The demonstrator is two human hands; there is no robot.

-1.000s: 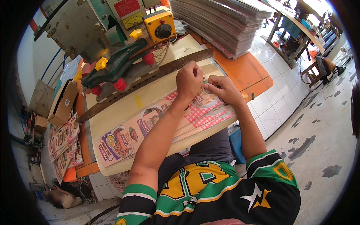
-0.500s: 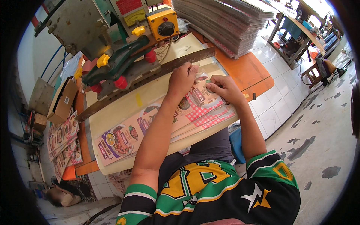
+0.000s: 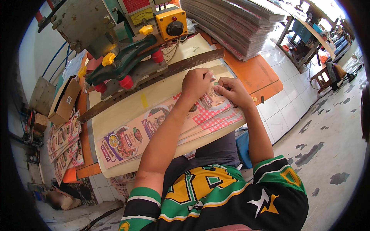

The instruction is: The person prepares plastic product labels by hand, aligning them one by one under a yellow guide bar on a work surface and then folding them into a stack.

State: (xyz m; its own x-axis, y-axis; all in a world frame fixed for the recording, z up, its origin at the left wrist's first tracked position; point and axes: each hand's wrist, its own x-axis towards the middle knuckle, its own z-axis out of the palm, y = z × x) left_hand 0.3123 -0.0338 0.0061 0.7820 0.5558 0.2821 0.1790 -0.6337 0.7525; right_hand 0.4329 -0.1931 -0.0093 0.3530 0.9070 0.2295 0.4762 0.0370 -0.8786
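Note:
Printed packaging sheets [image 3: 123, 143], pink with food pictures and red checks, lie overlapped in a long stack on a cream board [image 3: 115, 119]. My left hand [image 3: 195, 85] is closed at the far right end of the top sheet, its fingertips pinched on the sheet's corner. Close beside it, my right hand [image 3: 233, 91] pinches the same end between thumb and bent forefinger. My left forearm crosses over the middle of the stack. Just beyond the sheets runs a long metal bar [image 3: 185, 62] of a press, with a dark green arm [image 3: 127, 63] above it.
A yellow control box [image 3: 170, 24] with a black dial stands behind the press. Tall stacked flat sheets [image 3: 231, 27] rise at the back right of the orange table [image 3: 262, 79]. At left are an open cardboard box [image 3: 64, 102] and more printed sheets [image 3: 63, 144]. Another person [image 3: 63, 199] is at lower left.
My left hand has shifted a little to the right, closer to my right hand, and now covers the sheet end that showed between them. My right hand has barely moved.

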